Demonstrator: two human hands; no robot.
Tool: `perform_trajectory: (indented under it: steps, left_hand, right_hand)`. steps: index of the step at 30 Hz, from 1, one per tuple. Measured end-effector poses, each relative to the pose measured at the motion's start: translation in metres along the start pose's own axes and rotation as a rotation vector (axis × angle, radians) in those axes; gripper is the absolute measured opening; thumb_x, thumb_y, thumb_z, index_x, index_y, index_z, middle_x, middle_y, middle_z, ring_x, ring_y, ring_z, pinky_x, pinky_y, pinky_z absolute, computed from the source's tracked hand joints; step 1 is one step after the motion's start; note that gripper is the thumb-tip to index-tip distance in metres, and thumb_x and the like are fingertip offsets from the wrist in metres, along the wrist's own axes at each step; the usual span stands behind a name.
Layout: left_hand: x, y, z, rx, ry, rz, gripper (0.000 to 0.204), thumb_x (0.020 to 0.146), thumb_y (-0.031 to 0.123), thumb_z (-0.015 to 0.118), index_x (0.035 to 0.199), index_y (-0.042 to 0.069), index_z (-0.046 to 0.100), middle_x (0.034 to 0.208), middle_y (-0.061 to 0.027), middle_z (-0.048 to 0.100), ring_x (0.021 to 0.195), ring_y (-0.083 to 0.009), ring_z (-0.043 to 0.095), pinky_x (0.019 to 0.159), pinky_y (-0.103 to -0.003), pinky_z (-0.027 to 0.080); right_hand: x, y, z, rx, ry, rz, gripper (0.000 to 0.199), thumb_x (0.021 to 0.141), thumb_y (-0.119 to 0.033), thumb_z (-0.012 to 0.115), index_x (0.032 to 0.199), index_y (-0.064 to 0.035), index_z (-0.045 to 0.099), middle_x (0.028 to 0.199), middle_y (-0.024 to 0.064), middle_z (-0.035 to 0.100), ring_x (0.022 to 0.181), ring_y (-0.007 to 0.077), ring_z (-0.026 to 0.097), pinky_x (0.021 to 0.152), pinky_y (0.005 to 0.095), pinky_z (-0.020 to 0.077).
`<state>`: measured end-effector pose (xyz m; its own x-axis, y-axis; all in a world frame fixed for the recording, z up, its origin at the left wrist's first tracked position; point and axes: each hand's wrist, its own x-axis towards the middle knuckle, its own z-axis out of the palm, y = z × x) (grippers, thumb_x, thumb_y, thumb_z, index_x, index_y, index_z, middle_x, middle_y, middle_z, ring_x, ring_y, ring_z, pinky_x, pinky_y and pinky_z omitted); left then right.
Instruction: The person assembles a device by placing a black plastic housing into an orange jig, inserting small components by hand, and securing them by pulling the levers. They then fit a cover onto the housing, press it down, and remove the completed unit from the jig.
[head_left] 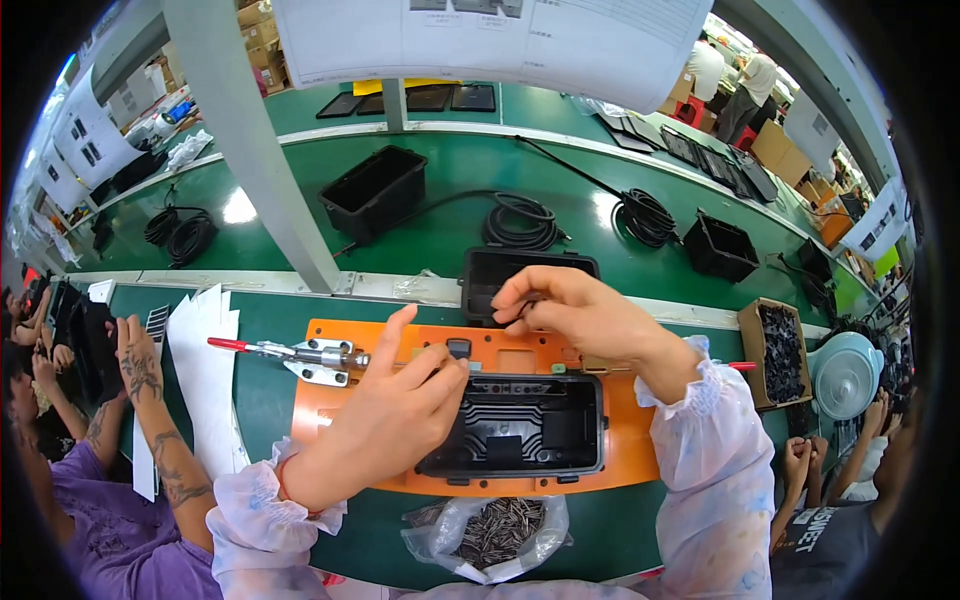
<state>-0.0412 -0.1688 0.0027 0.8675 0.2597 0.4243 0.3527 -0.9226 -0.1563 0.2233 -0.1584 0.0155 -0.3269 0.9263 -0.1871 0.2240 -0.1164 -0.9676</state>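
Note:
A black rectangular housing (525, 468) lies with its ribbed inside showing, set into an orange fixture plate (330, 400). My left hand (385, 420) hovers over the plate's left-middle part, thumb raised apart and fingers loosely bent. Its fingertips are close to a small black block (459, 348) at the housing's upper edge. My right hand (575, 315) is raised above the far edge of the plate, thumb and fingers pinched on a small dark piece (528, 303), mostly hidden. Behind that hand stands an open black bin (490, 268).
A red-handled toggle clamp (290, 352) sits at the plate's left. A plastic bag of screws (500, 530) lies in front. To the right are a carton of black parts (782, 350) and a pale round fan (845, 375). Cable coils (522, 222) lie beyond. Co-workers sit on both sides.

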Motion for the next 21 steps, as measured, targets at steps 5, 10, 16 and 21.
perform_trajectory:
  steps: [5,10,16,21]
  left_hand:
    - [0.001,-0.013,0.008,-0.121,0.078,0.021,0.024,0.079,0.006,0.069,0.100,-0.004,0.071,0.090,-0.0054,0.058,0.100,-0.0201,0.063,0.115,-0.061,0.039]
    - [-0.003,0.001,0.009,-0.035,0.028,0.012,0.024,0.081,0.006,0.067,0.103,-0.003,0.070,0.091,-0.0063,0.057,0.101,-0.0215,0.063,0.116,-0.065,0.036]
    - [-0.007,0.004,0.007,0.025,0.014,-0.050,0.031,0.082,0.005,0.067,0.112,-0.003,0.069,0.100,-0.0079,0.061,0.107,-0.0230,0.063,0.117,-0.068,0.033]
    - [-0.008,0.005,0.003,-0.004,0.000,-0.060,0.034,0.082,0.005,0.067,0.115,-0.003,0.069,0.104,-0.0088,0.063,0.110,-0.0244,0.063,0.116,-0.068,0.033]
  right_hand:
    - [-0.046,0.008,-0.021,0.150,-0.046,0.021,0.037,0.096,0.005,0.063,0.131,-0.0002,0.053,0.129,0.0109,0.063,0.126,0.0170,0.059,0.099,0.0331,0.0543]
    - [-0.077,0.015,-0.025,0.154,0.048,-0.064,0.027,0.090,0.005,0.075,0.112,0.0023,0.059,0.131,0.0145,0.063,0.125,0.0204,0.062,0.103,0.0340,0.0547]
    - [-0.086,0.027,-0.036,0.025,0.054,-0.066,0.025,0.088,0.009,0.074,0.113,0.0052,0.070,0.132,0.0152,0.062,0.118,0.0204,0.064,0.102,0.0326,0.0549]
    - [-0.087,0.030,-0.040,-0.284,0.106,-0.225,0.035,0.096,0.001,0.069,0.130,0.0026,0.065,0.122,0.0117,0.064,0.109,0.0171,0.068,0.093,0.0275,0.0574]
